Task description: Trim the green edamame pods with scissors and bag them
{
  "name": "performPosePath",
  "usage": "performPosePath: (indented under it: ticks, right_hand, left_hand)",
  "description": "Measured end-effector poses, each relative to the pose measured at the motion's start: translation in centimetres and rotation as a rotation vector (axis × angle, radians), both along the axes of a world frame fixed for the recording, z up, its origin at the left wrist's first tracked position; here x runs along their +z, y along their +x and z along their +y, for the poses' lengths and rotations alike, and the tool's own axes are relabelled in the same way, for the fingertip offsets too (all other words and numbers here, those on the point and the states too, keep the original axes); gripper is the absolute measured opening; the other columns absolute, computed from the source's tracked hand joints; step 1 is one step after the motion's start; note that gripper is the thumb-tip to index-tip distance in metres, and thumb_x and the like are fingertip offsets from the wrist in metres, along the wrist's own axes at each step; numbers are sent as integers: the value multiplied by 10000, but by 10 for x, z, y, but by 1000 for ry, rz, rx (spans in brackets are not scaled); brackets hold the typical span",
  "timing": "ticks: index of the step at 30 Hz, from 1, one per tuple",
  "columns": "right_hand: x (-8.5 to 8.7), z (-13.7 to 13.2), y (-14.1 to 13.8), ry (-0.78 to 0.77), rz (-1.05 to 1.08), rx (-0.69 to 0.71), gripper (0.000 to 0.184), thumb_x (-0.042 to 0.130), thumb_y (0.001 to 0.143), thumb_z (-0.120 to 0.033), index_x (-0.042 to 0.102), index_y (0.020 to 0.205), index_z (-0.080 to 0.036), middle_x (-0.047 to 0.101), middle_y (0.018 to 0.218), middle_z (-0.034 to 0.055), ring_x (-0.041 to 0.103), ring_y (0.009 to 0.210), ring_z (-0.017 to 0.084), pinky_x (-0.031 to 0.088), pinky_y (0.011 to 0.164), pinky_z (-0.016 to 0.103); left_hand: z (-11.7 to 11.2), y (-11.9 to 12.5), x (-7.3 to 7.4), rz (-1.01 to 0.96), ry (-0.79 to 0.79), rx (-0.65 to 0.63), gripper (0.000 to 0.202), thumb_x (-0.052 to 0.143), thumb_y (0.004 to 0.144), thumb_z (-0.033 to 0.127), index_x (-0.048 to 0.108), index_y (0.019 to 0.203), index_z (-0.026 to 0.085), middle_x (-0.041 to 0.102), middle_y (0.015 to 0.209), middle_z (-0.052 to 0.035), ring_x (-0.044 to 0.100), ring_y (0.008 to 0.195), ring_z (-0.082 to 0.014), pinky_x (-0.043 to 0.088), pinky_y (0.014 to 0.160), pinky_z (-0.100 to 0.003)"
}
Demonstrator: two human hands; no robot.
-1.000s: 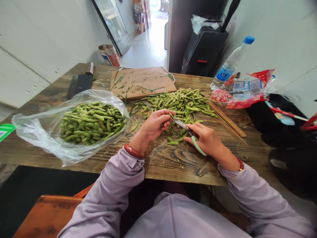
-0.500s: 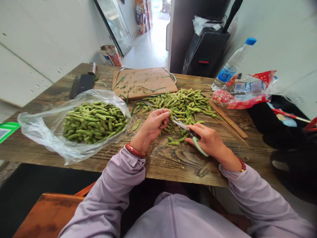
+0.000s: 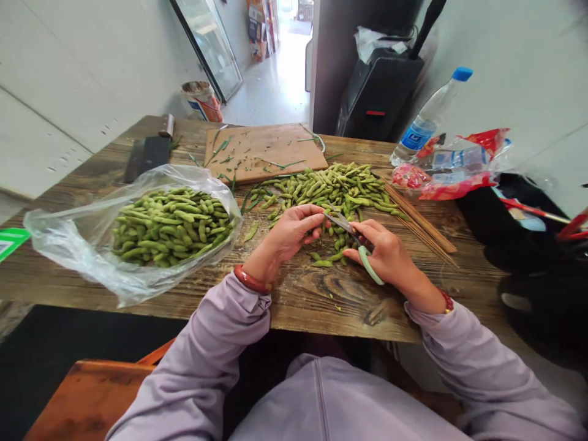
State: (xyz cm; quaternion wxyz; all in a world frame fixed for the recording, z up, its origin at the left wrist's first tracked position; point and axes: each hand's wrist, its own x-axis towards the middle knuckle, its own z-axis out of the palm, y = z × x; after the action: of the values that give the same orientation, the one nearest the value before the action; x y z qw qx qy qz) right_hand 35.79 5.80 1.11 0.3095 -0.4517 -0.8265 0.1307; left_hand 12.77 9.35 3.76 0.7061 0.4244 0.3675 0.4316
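My left hand (image 3: pixel 289 236) is curled with its fingertips pinched together right at the blade tips of the green-handled scissors (image 3: pixel 362 254), which my right hand (image 3: pixel 390 257) grips; whatever I pinch is hidden by my fingers. Both hands hover over the wooden table (image 3: pixel 321 300) at the near edge of a loose pile of edamame pods (image 3: pixel 335 187). A clear plastic bag (image 3: pixel 68 245) full of more pods lies to my left, and a cutting board (image 3: pixel 264 150) lies beyond the pile.
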Motion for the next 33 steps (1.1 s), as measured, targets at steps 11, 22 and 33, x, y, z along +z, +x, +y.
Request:
performPosePath:
  ticks: [11, 22, 33]
  right_hand:
    - [2, -3, -5, 1, -24, 36, 483, 744, 850, -343, 618, 1289, -185, 664, 1045, 108, 671, 879, 272, 577, 773, 418]
    - [0, -2, -5, 64, -56, 48, 451, 696, 896, -407, 611, 1276, -178, 647, 983, 97, 658, 846, 259, 561, 724, 381]
    - [1, -5, -4, 73, -125, 38, 406, 668, 923, -361, 626, 1258, -136, 680, 977, 115, 670, 797, 261, 551, 685, 377]
  left_hand:
    - [-6, 9, -5, 231, 182, -26, 280, 804, 725, 346, 745, 871, 114, 661, 717, -13, 486, 474, -46, 309, 433, -185]
    - [-7, 16, -12, 233, 273, -67, 277, 785, 763, 380, 776, 863, 121, 667, 748, -23, 467, 497, -55, 364, 457, -199]
    - [-11, 11, 1, 299, 216, -44, 300, 811, 732, 386, 787, 870, 121, 708, 769, -37, 497, 594, -83, 353, 545, -217]
